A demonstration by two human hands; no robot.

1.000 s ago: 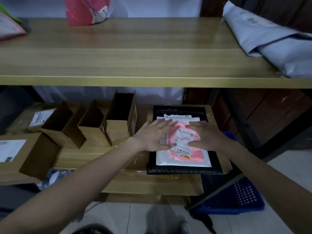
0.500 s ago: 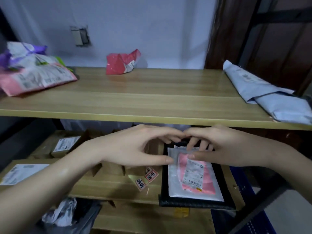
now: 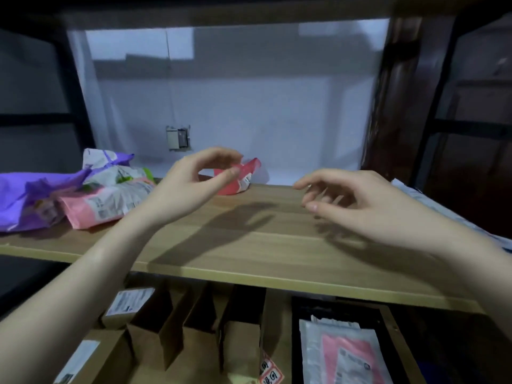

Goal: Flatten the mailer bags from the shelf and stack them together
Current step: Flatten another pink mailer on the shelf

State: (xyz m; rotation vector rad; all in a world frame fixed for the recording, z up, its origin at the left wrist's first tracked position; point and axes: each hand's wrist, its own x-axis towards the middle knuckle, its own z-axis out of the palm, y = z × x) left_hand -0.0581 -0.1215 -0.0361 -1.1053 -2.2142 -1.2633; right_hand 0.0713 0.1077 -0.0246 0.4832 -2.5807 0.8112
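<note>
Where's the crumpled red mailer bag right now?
In the head view, the red mailer bag sits at the back of the upper shelf, near the wall, just behind the left hand and right of the purple and pink bags.

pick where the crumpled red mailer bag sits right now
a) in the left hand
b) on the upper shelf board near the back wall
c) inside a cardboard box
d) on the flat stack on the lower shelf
b: the red mailer bag lies on the upper shelf board by the back wall, behind the left hand, which holds nothing.
</note>
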